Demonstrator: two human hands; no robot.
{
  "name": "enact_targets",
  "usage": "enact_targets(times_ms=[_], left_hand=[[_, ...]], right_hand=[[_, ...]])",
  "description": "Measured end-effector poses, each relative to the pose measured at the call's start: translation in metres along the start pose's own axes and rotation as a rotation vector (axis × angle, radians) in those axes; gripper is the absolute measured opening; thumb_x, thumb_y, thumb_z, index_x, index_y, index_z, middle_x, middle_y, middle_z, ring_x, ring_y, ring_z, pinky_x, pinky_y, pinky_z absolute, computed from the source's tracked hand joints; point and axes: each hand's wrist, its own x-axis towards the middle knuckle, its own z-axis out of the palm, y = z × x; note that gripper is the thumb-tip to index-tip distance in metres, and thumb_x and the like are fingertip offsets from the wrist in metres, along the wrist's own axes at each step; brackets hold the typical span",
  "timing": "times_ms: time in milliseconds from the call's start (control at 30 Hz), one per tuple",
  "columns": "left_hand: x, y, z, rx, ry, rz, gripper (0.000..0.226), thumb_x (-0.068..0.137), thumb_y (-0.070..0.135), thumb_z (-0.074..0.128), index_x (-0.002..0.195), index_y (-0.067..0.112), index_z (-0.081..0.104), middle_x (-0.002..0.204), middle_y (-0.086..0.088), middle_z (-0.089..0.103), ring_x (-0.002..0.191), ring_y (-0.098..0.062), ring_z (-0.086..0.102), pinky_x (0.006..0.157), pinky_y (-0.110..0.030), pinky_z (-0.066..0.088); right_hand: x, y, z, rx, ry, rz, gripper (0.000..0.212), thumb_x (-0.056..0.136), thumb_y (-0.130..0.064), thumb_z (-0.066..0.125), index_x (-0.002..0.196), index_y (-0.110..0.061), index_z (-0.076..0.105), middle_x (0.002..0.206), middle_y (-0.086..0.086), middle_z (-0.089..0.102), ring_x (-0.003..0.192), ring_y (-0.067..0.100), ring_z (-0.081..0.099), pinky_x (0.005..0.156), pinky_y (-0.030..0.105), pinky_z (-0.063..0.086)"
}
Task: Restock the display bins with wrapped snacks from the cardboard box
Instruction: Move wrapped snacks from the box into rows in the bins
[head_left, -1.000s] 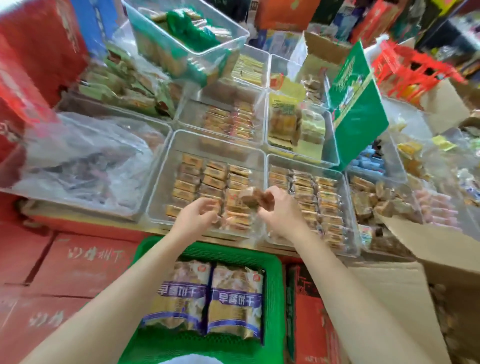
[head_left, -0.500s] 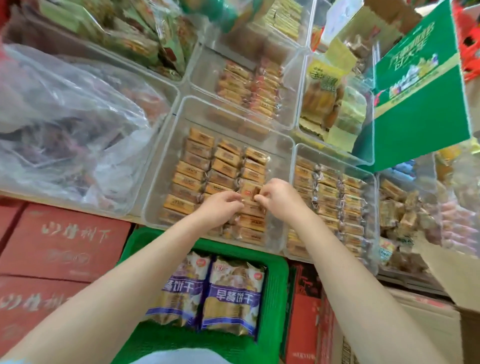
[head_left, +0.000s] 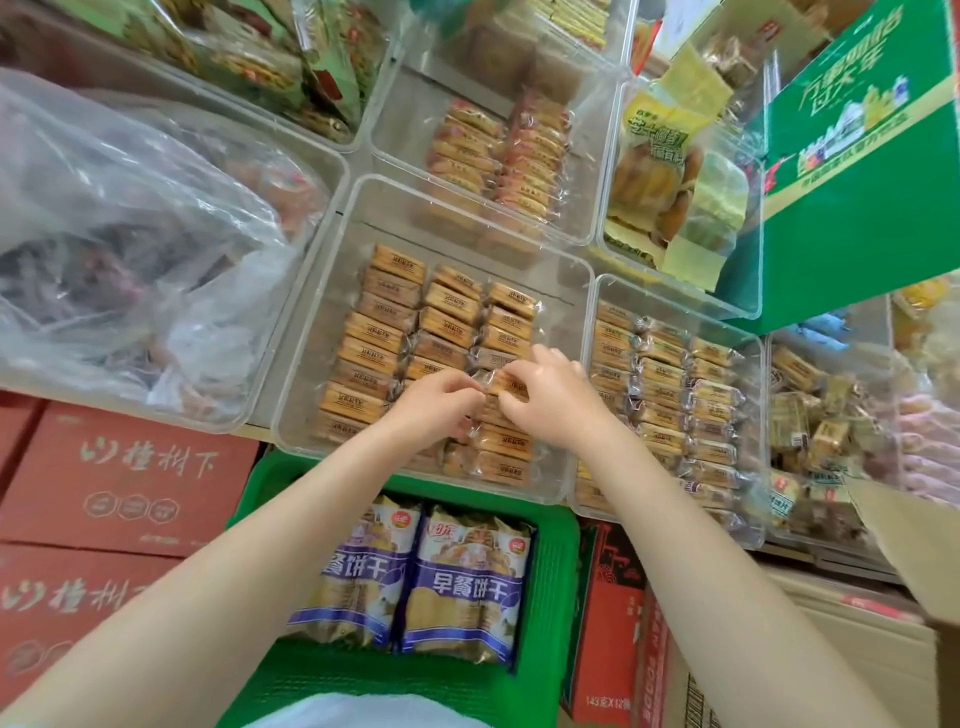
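Observation:
A clear plastic display bin in the middle holds three rows of tan wrapped snacks. Both my hands reach into its near right part. My left hand and my right hand pinch the two ends of one wrapped snack, holding it just over the right row. The flap of a cardboard box shows at the lower right edge; its inside is out of view.
Another clear bin of wrapped snacks sits to the right, and more bins stand behind. A crumpled plastic bag fills the left bin. A green basket with purple biscuit packs lies below. Red cartons are stacked at left, and a green box sits upper right.
My hands came down from above the bin into its right row with the snack. The view has tilted down and closer to the bins.

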Motion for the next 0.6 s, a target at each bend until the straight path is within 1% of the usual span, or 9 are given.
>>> enact_targets(times_ms=[67,200,267,333,400,433,500,567,600], left_hand=[[-0.001,0.001,0.001,0.02,-0.002,0.02,0.023,0.098,0.023,0.055,0.116,0.021,0.069,0.111,0.003,0.069,0.098,-0.014,0.067,0.091,-0.036,0.058],[-0.004,0.003,0.003,0.212,-0.016,0.062,0.032,0.096,0.023,0.055,0.125,0.021,0.07,0.125,0.005,0.068,0.111,-0.014,0.063,0.101,-0.042,0.052],[-0.007,0.005,0.002,0.296,-0.022,0.065,0.035,0.098,0.024,0.054,0.13,0.02,0.066,0.131,0.003,0.066,0.116,-0.015,0.061,0.104,-0.042,0.05],[-0.014,0.008,0.005,0.398,-0.016,0.099,0.038,0.099,0.026,0.053,0.136,0.02,0.061,0.132,0.003,0.064,0.116,-0.014,0.06,0.103,-0.039,0.049],[-0.025,0.008,0.01,0.496,0.035,0.149,0.038,0.1,0.026,0.052,0.137,0.02,0.057,0.13,0.002,0.064,0.112,-0.013,0.06,0.097,-0.035,0.051],[-0.032,0.007,0.014,0.542,0.075,0.186,0.037,0.1,0.027,0.052,0.136,0.02,0.058,0.129,0.002,0.063,0.111,-0.013,0.059,0.096,-0.035,0.052],[-0.049,0.006,0.024,0.603,0.154,0.248,0.03,0.101,0.027,0.052,0.129,0.019,0.063,0.127,0.0,0.062,0.108,-0.013,0.058,0.094,-0.034,0.052],[-0.068,0.005,0.038,0.602,0.223,0.308,0.025,0.101,0.024,0.051,0.121,0.019,0.066,0.12,0.001,0.063,0.101,-0.011,0.058,0.084,-0.026,0.05],[-0.079,0.007,0.048,0.595,0.25,0.338,0.023,0.101,0.022,0.051,0.118,0.019,0.067,0.116,0.003,0.064,0.097,-0.009,0.057,0.077,-0.021,0.047]], right_hand=[[-0.011,0.001,0.009,0.073,0.052,-0.007,0.044,0.103,-0.029,0.048,0.146,-0.02,0.047,0.136,0.001,0.051,0.127,0.021,0.046,0.108,0.04,0.041],[-0.018,-0.006,0.033,-0.019,0.135,-0.025,0.054,0.101,-0.004,0.047,0.153,-0.013,0.034,0.144,0.009,0.047,0.13,0.025,0.044,0.105,0.037,0.041],[-0.017,-0.007,0.034,-0.045,0.152,-0.035,0.056,0.1,-0.003,0.046,0.153,-0.012,0.031,0.146,0.01,0.044,0.131,0.026,0.042,0.104,0.036,0.042],[-0.02,-0.005,0.028,-0.01,0.137,-0.026,0.054,0.102,-0.007,0.045,0.154,-0.014,0.031,0.148,0.009,0.042,0.133,0.024,0.041,0.105,0.037,0.043],[-0.03,0.0,0.023,0.052,0.177,-0.038,0.05,0.103,-0.012,0.047,0.152,-0.014,0.037,0.146,0.006,0.045,0.133,0.022,0.043,0.107,0.037,0.045],[-0.038,0.002,0.022,0.093,0.23,-0.053,0.047,0.103,-0.013,0.048,0.149,-0.013,0.043,0.14,0.005,0.049,0.129,0.02,0.046,0.104,0.036,0.047],[-0.059,0.009,0.021,0.19,0.356,-0.074,0.037,0.102,-0.015,0.052,0.138,-0.013,0.056,0.123,0.001,0.057,0.112,0.015,0.053,0.09,0.031,0.052],[-0.088,0.016,0.023,0.303,0.439,-0.066,0.026,0.102,-0.017,0.052,0.124,-0.014,0.066,0.111,-0.002,0.063,0.095,0.011,0.057,0.077,0.024,0.051],[-0.106,0.02,0.025,0.369,0.473,-0.065,0.024,0.101,-0.017,0.053,0.118,-0.014,0.069,0.108,-0.002,0.067,0.092,0.011,0.06,0.076,0.024,0.052]])
